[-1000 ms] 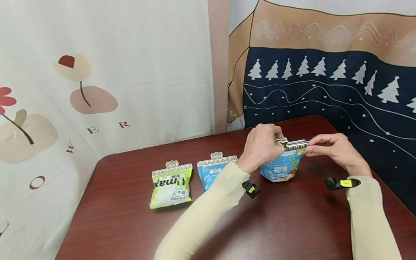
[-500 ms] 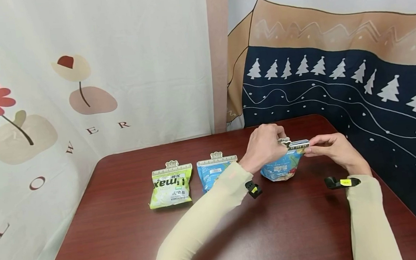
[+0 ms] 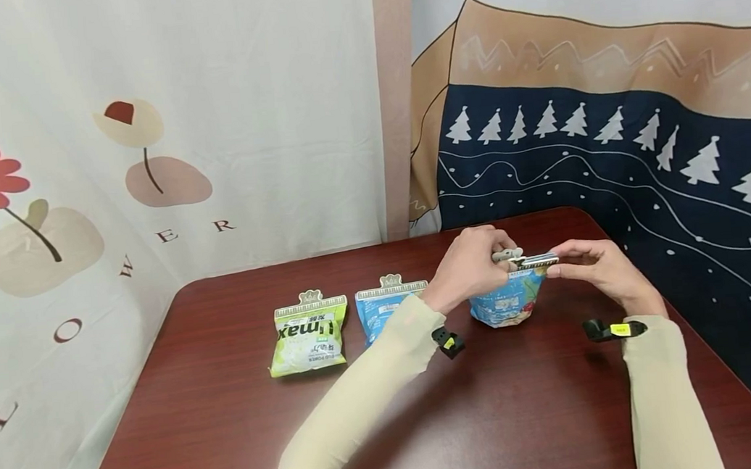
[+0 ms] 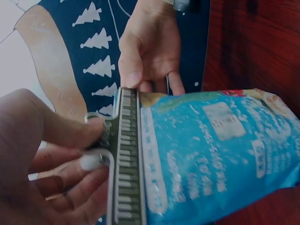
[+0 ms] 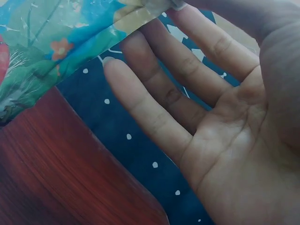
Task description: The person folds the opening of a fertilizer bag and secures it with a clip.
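Note:
A blue snack bag [image 3: 503, 300] with fruit pictures stands at the right of the table, a piano-key bag clip [image 4: 127, 159] across its top edge. My left hand [image 3: 472, 265] pinches the clip's handle between thumb and fingers. At the clip's other end my right hand [image 3: 603, 269] pinches the bag's top corner with thumb and index finger. Its other fingers [image 5: 145, 103] extend loosely beside the bag in the right wrist view. Whether the clip's jaws are spread or closed on the bag is hard to tell.
A green-yellow snack bag [image 3: 307, 341] with a clip [image 3: 310, 303] lies at the left. Beside it is another blue bag [image 3: 381, 314] with a clip [image 3: 391, 286], partly behind my left sleeve. The brown table [image 3: 493, 415] meets curtains at the back and right.
The clip's handle has tilted slightly as my left hand shifted a little. Both hands have stayed at the bag's top, and the other two bags have not moved.

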Demonstrator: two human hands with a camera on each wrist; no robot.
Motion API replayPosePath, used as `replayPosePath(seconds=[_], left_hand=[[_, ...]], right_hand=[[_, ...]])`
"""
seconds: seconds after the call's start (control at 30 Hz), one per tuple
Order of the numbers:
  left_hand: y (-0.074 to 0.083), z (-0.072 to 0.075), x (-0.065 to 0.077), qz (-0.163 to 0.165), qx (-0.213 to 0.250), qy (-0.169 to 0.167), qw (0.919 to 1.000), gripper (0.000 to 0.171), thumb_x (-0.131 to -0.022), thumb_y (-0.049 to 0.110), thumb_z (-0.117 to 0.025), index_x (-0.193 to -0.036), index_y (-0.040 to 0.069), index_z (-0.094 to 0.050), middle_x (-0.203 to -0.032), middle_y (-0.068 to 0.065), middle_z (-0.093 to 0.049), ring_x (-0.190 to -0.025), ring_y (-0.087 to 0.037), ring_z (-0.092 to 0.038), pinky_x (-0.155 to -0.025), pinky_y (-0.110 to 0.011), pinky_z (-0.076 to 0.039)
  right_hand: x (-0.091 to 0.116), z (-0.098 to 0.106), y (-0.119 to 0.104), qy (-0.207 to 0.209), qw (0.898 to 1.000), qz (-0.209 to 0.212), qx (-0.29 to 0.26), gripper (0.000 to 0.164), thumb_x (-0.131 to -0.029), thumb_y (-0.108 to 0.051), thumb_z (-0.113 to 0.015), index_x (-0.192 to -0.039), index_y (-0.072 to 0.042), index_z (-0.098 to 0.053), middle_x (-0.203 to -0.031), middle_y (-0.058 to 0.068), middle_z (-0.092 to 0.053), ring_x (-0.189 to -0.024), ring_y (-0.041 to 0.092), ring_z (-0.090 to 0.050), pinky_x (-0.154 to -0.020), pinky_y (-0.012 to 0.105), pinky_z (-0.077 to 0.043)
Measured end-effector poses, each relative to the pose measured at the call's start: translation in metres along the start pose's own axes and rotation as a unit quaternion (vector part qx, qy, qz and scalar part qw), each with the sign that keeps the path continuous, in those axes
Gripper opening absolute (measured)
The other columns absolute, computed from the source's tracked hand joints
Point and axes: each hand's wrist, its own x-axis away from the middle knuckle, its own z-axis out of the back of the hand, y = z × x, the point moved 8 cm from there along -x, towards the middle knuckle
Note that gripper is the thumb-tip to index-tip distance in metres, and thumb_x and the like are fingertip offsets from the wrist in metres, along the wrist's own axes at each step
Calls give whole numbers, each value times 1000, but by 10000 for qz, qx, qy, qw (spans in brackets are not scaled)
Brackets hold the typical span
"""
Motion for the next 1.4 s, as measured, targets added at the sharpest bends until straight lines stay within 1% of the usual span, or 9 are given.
replayPosePath(seconds=[0.17,0.43,0.6,0.7,0.8,1.0,1.2,1.3,1.4], left_hand=[[-13,-2,9,-46,614,21,9981,25,-91,19,-78,-115,18,-76,-98,7,-67,-85,-7,-58,-70,-17,-51],[-43,-2,28,71,1360,520,9893,27,-90,19,-80,-117,15,-75,-109,1,-72,-100,-8,-66,-88,-21,-55],[-65,-4,44,459,1988,858,9752,20,-90,15,-81,-109,16,-77,-106,3,-77,-91,-7,-69,-77,-22,-57],[-77,-7,52,794,2415,1031,9616,15,-89,17,-81,-104,20,-79,-101,4,-78,-87,-6,-70,-69,-22,-54],[-85,-11,59,1068,2721,1155,9493,14,-89,20,-81,-103,23,-80,-101,5,-79,-90,-6,-71,-67,-23,-52],[-94,-14,62,1284,2961,1397,9361,19,-87,24,-83,-106,22,-82,-102,3,-81,-93,-4,-69,-68,-21,-51],[-98,-11,59,1133,2903,1712,9346,18,-86,19,-83,-104,19,-83,-98,0,-81,-87,-4,-68,-61,-20,-45],[-99,-10,57,1104,2923,1764,9334,17,-86,18,-82,-104,17,-83,-97,-2,-81,-82,-5,-71,-61,-19,-49],[-100,-10,55,1203,3119,1731,9264,17,-87,16,-82,-103,13,-82,-95,-7,-81,-77,-10,-76,-67,-24,-59]], right_hand=[[-1,0,0,156,9998,-38,81,29,-92,-10,-77,-118,2,-71,-97,-12,-75,-83,14,-70,-79,23,-59],[-1,-3,-3,42,9998,139,162,27,-93,-11,-76,-117,-1,-72,-96,-13,-76,-82,12,-71,-79,22,-58],[-2,-3,-1,33,10000,89,-4,25,-93,-10,-76,-117,-2,-73,-97,-13,-77,-84,11,-72,-79,20,-58],[-1,-4,0,-86,9998,115,-148,24,-94,-7,-74,-117,-2,-73,-98,-12,-77,-85,10,-72,-79,20,-59],[-1,-3,2,-61,9998,93,-164,22,-94,-8,-74,-115,-4,-75,-97,-12,-77,-84,11,-72,-78,21,-59],[-2,-3,2,43,9994,277,-181,18,-93,-4,-74,-111,-3,-76,-93,-11,-78,-80,11,-75,-75,18,-59],[-4,-3,-4,214,9973,575,-396,15,-91,2,-74,-106,0,-76,-87,-9,-79,-76,10,-77,-74,16,-57],[-4,-3,-7,331,9953,694,-587,15,-89,6,-74,-104,4,-75,-87,-7,-79,-74,11,-77,-74,16,-58],[-2,-4,-10,378,9935,772,-749,15,-89,9,-73,-103,7,-75,-87,-6,-80,-72,14,-78,-76,17,-59]])
